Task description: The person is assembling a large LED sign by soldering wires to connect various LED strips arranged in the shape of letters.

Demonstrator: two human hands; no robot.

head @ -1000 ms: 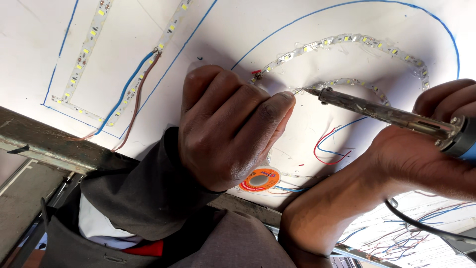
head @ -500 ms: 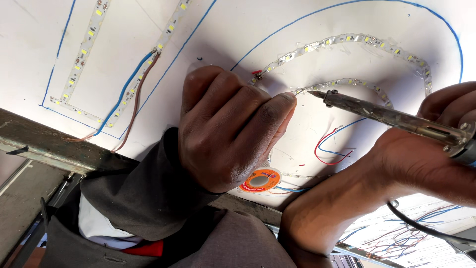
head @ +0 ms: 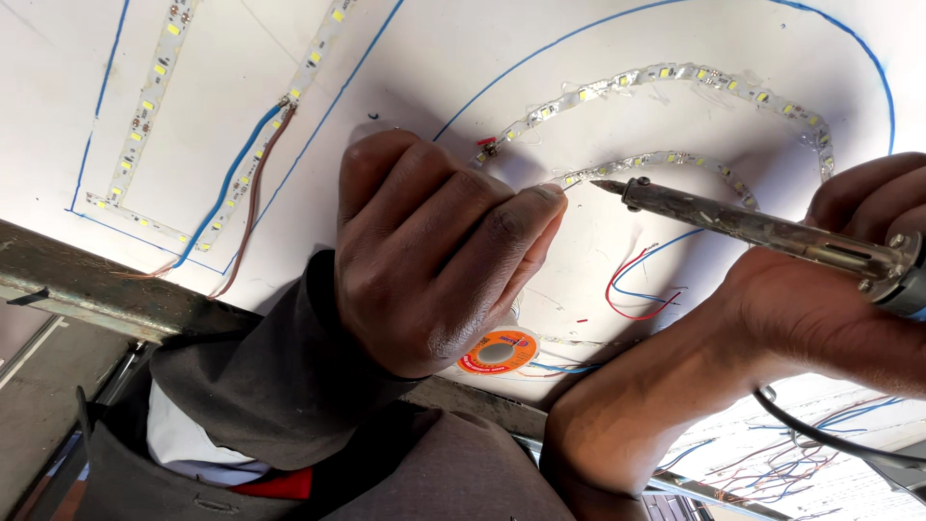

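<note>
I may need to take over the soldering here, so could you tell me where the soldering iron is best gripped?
Grip the soldering iron at its handle end on the right, where the right hand holds it, coming from the right. The long bare metal shaft and tip point left toward the LED strip, so keep off those.

An orange solder spool (head: 498, 351) lies near loose red-and-blue wires (head: 637, 287).

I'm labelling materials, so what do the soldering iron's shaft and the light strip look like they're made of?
Soldering iron: shaft looks like dull, tarnished metal, brownish and mottled, with a screw showing. Light strip: seems flexible white plastic with a glossy clear coating, since it bends along the curve.
</note>
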